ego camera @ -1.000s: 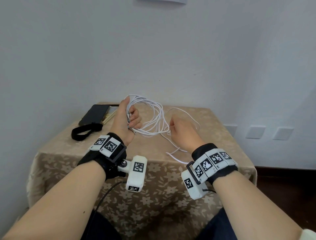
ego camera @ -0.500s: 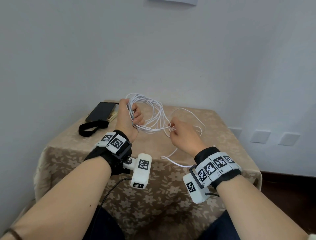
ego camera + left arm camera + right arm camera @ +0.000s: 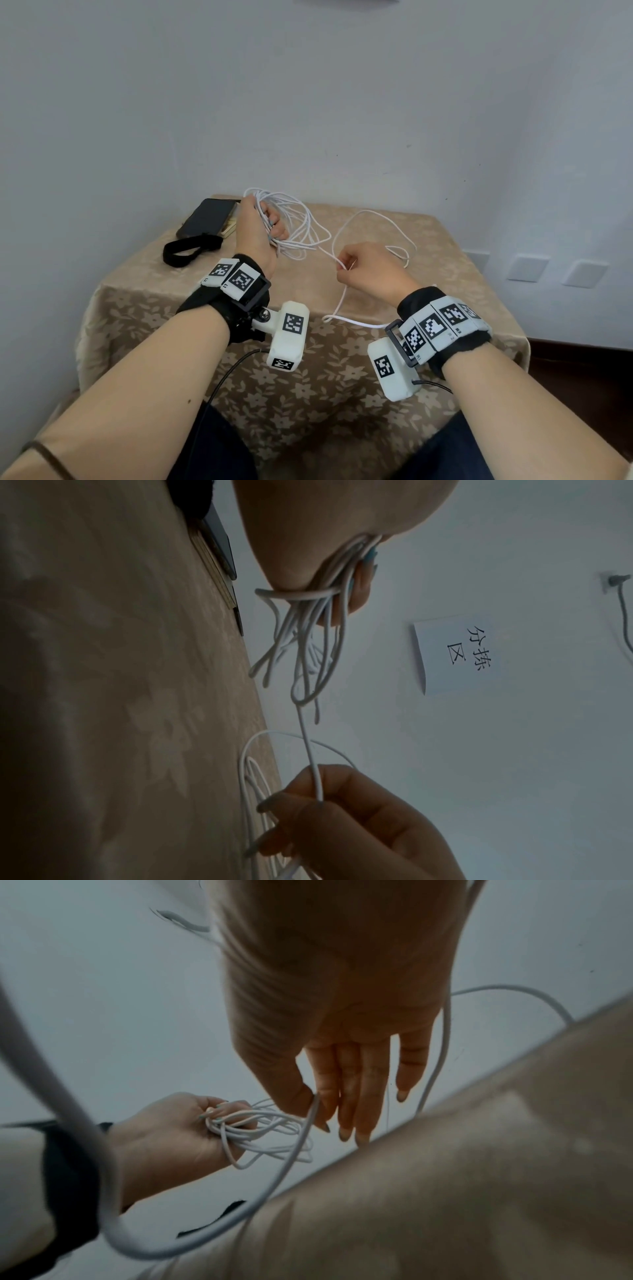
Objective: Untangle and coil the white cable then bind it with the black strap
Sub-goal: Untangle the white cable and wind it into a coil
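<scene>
Two hands: both raised above the surface (image 3: 445,260), wrists banded with printed square markers.
Left hand (image 3: 255,228): grip clenching the gathered loops of white cable (image 3: 301,226), near the far left corner.
Right hand (image 3: 370,270): thumb and forefinger pinching one strand.
Black strap (image 3: 186,248): lying by the left edge.
Wall sheet (image 3: 457,656): reading "分拣区".

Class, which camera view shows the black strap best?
The head view: the black strap lies whole on the table, beside a dark phone. The left wrist view catches only a dark scrap at its top edge; the right wrist view shows blurred dark bits that cannot be identified.
</scene>
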